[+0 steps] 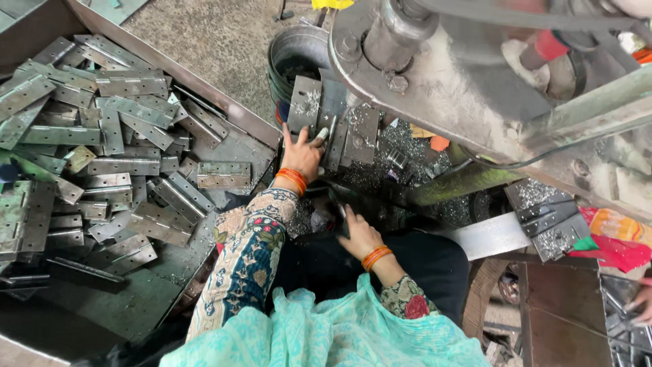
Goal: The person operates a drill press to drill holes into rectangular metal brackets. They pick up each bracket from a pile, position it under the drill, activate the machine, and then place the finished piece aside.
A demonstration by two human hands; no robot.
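Left hand (301, 155) stretched forward under the press (435, 75), fingers (288, 134) spread flat against a steel hinge (324, 139) lying on the machine bed amid metal shavings (401, 146). Right hand (360, 236) near the lap, fingers curled on something dark, cannot tell what. Heap of hinges (102, 136) in the tray (234, 112) at left.

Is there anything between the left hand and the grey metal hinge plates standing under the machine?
Nothing visible. The left hand already touches the grey metal hinge plates under the grey machine arm. The right hand lies lower, near the lap, apart from them.
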